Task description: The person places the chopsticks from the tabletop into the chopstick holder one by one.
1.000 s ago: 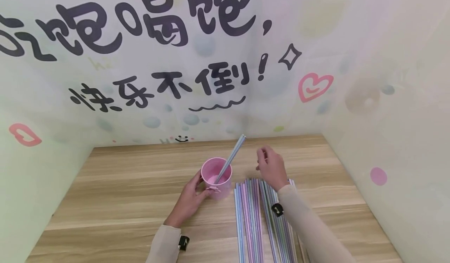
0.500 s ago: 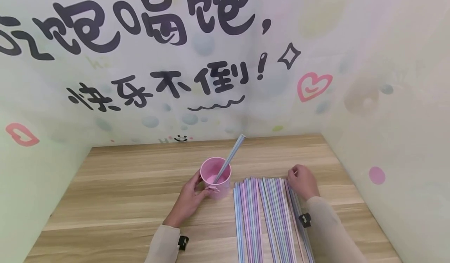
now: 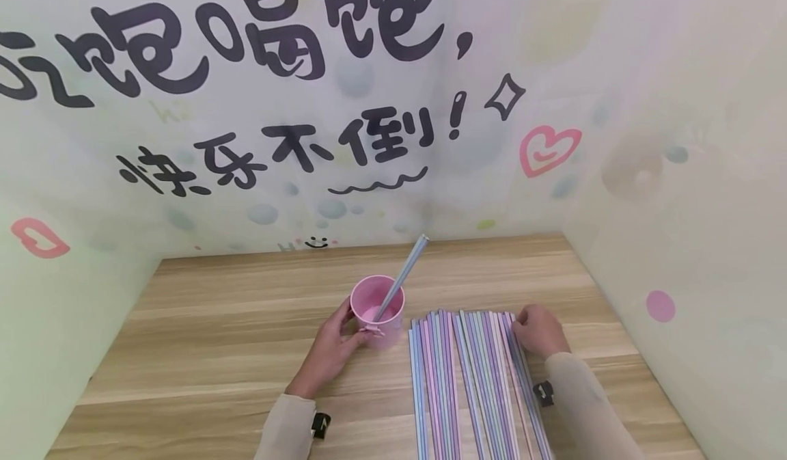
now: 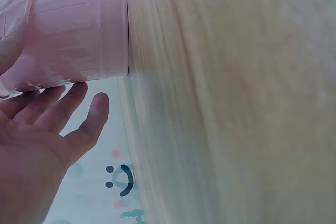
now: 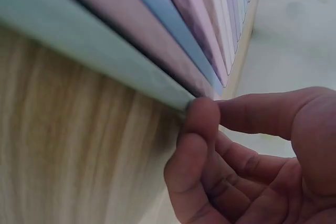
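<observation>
My left hand (image 3: 335, 345) holds a pink cup (image 3: 387, 337) upright on the table, thumb at its front by the small handle, fingers round the left side. In the left wrist view, the fingers (image 4: 63, 106) touch the cup wall (image 4: 73, 30). Blue chopsticks (image 3: 402, 275) lean inside the cup, sticking out to the upper right. To the right lies a row of pastel chopsticks (image 3: 486, 378). At the row's right edge, my right hand (image 3: 542, 330) pinches the far end of the outermost ones; in the right wrist view, thumb and index finger meet at a mint-green chopstick (image 5: 121, 69).
The wood-grain table (image 3: 215, 323) ends at a back wall (image 3: 369, 221) printed with large black characters. A side wall (image 3: 688, 241) stands at the right, beyond the right arm. Black wrist cameras (image 3: 321, 424) are strapped over both sleeves.
The right hand has moved right and toward the body, from behind the chopstick row to the far ends at its right edge. Left hand, cup and the chopsticks in it stay put.
</observation>
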Demonstrator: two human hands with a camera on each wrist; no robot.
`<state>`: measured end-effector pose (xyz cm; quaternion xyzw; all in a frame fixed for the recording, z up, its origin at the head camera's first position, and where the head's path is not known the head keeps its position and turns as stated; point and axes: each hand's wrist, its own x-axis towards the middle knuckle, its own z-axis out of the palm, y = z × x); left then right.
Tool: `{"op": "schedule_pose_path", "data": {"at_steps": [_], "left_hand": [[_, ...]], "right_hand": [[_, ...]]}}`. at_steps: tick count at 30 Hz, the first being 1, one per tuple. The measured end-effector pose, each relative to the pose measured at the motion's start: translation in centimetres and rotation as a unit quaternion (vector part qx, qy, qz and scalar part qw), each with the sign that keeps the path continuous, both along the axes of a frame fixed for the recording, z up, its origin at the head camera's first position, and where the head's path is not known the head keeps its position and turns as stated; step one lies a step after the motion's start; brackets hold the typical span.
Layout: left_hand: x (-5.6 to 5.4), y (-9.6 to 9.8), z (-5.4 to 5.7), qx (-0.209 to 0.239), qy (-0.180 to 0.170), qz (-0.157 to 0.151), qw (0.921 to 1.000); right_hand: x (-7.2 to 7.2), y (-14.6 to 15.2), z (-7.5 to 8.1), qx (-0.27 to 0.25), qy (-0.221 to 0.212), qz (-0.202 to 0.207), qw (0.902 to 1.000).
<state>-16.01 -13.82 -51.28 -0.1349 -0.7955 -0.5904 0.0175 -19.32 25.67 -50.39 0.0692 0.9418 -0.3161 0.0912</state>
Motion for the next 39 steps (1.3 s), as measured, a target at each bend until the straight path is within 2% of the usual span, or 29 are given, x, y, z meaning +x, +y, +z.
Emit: {"op": "schedule_pose_path", "data": {"at_steps": [6,10,16,20,26,30,33,37,39], "left_hand": [[-0.1,0.1,0.0,0.002,0.003,0.001,1.0000],[-0.1,0.2,0.1,0.005,-0.003,0.005,1.0000],[-0.1,0.1,0.0,0.021,0.004,0.001,0.9998],[-0.1,0.0,-0.1,0.006,0.002,0.004,1.0000],[-0.1,-0.1,-0.1,-0.008,0.005,0.002,0.9999],[-0.1,0.0,0.1,-0.008,0.002,0.006,1.0000],[0.4,0.5,1.4,0.002,-0.006,0.010,0.9999],[0.6,0.7,1.5,0.007,-0.007,0.016,0.9998],[0.2,0.4,0.6,0.010,-0.002,0.014,0.9999]], "right_hand": [[0.2,0.0,0.5,0.024,0.003,0.008,0.9997],[0.4,-0.3,0.5,0.045,0.007,-0.002,0.9990],[0.7,-0.9,0.1,0.087,0.045,-0.002,0.9952],[0.7,-0.8,0.0,0.105,0.062,0.011,0.9925],[0.5,-0.3,0.5,0.091,0.060,0.023,0.9938],[0.3,-0.2,1.6,0.092,0.087,0.017,0.9918],[0.1,-0.6,2.7,0.091,0.122,0.008,0.9884],[-0.4,-1.6,4.2,0.039,0.141,-0.010,0.9892],[-0.6,-2.3,4.8,0.002,0.138,-0.021,0.9902]]}}
